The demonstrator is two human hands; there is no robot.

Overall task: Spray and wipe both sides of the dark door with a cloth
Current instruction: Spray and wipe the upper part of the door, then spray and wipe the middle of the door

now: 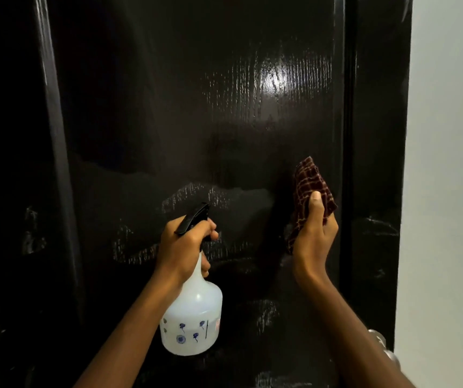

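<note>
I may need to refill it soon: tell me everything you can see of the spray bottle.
The spray bottle is translucent white plastic: round body, narrow neck, black trigger head. Blue flower-like prints mark its lower body. The left hand grips its neck, holding it roughly upright, nozzle toward the dark door. Its fill level cannot be told.

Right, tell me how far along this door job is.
Done: this face of the dark door shows wet spray streaks. In hand: left hand grips the spray bottle; right hand holds the checked cloth near the door's right edge. Left: wiping those streaks; the other side isn't visible.
</note>
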